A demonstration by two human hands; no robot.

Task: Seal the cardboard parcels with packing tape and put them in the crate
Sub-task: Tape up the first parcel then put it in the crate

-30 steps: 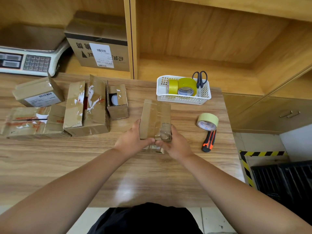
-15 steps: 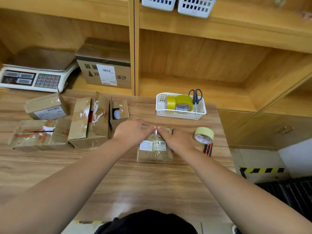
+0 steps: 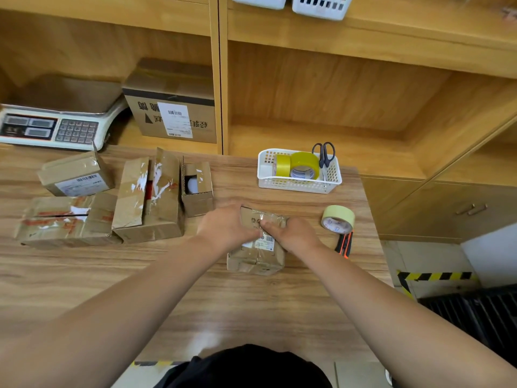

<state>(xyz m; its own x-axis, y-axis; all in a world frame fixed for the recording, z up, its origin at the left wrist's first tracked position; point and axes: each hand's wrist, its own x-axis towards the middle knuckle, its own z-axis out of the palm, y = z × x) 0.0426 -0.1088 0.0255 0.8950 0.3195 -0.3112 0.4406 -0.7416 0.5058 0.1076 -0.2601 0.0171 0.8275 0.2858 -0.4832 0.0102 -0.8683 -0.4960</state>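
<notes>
- Parcel (image 3: 256, 249): a small cardboard box with old clear tape and a printed label, sitting on the worktop (image 3: 251, 309) directly in front of me, right of centre.
- Left hand (image 3: 226, 228): laid over the parcel's far left corner with the fingers bent. I cannot tell whether it clamps or only presses.
- Right hand (image 3: 293, 235): fingers laid out flat on the top face, pressing near the middle seam beside the left fingertips.
- Handling, as judged: light, with crumpled, soft walls and slick taped faces. Best held by opposite side walls, low down, not by the flaps.
- Tape roll (image 3: 338, 219) and box cutter (image 3: 345, 245): just right of my right hand, easily knocked when reaching.
- White basket (image 3: 299, 187): behind the parcel, holding yellow tape rolls (image 3: 305, 163) and scissors (image 3: 324, 154).
- Open boxes (image 3: 151, 197): grouped near my left hand, with loose raised flaps.
- Black crate (image 3: 475, 312): below the worktop's right edge. The route to it passes over the cutter.
</notes>
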